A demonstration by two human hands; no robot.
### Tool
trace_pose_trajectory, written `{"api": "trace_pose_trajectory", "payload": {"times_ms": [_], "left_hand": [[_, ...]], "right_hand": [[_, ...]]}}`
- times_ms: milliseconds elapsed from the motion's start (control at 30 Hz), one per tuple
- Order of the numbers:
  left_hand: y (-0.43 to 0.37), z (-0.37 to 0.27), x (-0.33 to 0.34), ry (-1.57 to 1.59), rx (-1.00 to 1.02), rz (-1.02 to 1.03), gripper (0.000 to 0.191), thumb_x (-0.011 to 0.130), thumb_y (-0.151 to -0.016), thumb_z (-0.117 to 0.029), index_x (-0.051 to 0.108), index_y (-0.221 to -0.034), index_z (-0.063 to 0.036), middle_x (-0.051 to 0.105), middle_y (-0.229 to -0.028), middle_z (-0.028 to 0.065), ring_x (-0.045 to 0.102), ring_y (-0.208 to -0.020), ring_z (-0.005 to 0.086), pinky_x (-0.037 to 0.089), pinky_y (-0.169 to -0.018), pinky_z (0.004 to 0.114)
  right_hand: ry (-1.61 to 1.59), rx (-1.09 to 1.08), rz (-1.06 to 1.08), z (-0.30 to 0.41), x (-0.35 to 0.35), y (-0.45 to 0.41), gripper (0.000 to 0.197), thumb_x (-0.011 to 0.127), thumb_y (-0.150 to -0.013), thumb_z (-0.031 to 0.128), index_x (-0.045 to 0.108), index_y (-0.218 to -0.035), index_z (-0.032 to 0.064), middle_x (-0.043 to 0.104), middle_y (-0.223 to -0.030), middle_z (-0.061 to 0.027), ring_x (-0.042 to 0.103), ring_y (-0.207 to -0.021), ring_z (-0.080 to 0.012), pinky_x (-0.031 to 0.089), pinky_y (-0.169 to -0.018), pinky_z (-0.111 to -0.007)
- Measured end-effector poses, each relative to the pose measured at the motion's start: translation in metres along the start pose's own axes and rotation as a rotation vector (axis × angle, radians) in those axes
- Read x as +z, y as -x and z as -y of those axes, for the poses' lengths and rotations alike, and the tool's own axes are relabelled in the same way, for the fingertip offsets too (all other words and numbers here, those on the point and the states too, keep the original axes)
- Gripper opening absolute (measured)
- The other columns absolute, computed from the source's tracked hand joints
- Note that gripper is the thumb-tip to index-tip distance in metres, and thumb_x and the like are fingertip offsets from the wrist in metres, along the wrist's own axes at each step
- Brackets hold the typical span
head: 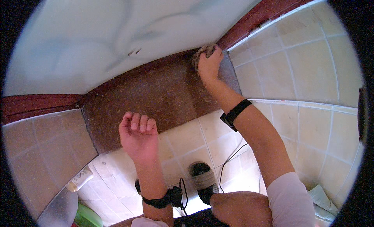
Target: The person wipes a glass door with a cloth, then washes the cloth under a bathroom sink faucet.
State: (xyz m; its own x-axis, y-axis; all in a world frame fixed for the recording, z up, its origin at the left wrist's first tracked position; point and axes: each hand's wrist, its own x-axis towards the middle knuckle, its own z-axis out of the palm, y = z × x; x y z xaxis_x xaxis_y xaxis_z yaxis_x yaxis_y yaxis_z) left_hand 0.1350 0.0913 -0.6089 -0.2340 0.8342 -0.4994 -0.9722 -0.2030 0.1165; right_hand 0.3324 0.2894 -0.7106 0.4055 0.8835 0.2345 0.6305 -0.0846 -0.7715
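My right hand (209,64) grips a crumpled brownish cloth (197,56). It holds the cloth against the far right corner of a dark brown threshold slab (152,95), where the slab meets a pale door panel (117,45). My left hand (138,133) is raised above the near left part of the slab, palm up with its fingers curled; nothing shows in it. Black straps go round both my forearms, and a black cable hangs by the left one.
Tiled walls (309,63) with dark red door frame parts (41,107) flank the slab. On the tiled floor at the lower left are a pale bottle (80,179), a grey rounded container (62,208) and a green one (87,216). A ribbed round container (204,177) stands near my knee.
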Motion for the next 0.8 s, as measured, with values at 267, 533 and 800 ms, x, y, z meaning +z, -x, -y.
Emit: {"api": "trace_pose_trajectory", "payload": {"times_ms": [267, 533, 800], "left_hand": [[-0.004, 0.005, 0.001, 0.047, -0.035, -0.012, 0.016, 0.045, -0.093, -0.018, 0.054, -0.089, -0.0056, 0.040, -0.063, 0.0011, 0.037, -0.057, 0.0152, 0.035, -0.055, 0.030], [-0.007, 0.003, 0.005, 0.010, 0.000, -0.023, 0.017, 0.043, -0.094, -0.019, 0.055, -0.086, -0.0088, 0.043, -0.061, -0.0016, 0.039, -0.054, 0.0125, 0.035, -0.054, 0.028], [-0.009, -0.007, 0.004, 0.063, 0.025, 0.036, 0.018, 0.043, -0.094, -0.018, 0.054, -0.090, -0.0046, 0.041, -0.062, 0.0007, 0.038, -0.056, 0.0153, 0.035, -0.054, 0.030]], "right_hand": [[-0.219, 0.246, 0.158, 0.035, 0.029, 0.037, 0.051, 0.060, -0.080, 0.009, 0.040, -0.125, -0.0042, 0.046, -0.122, -0.0245, 0.045, -0.116, -0.0385, 0.035, -0.101, -0.042], [-0.295, 0.071, 0.453, 0.106, 0.059, 0.119, 0.040, 0.059, -0.081, 0.006, 0.049, -0.119, -0.0016, 0.048, -0.113, -0.0239, 0.047, -0.112, -0.0385, 0.037, -0.100, -0.040], [-0.448, 0.123, 0.735, 0.073, 0.052, 0.107, 0.035, 0.058, -0.084, 0.014, 0.059, -0.115, -0.0030, 0.065, -0.103, -0.0152, 0.060, -0.095, -0.0229, 0.046, -0.087, -0.032]]}}
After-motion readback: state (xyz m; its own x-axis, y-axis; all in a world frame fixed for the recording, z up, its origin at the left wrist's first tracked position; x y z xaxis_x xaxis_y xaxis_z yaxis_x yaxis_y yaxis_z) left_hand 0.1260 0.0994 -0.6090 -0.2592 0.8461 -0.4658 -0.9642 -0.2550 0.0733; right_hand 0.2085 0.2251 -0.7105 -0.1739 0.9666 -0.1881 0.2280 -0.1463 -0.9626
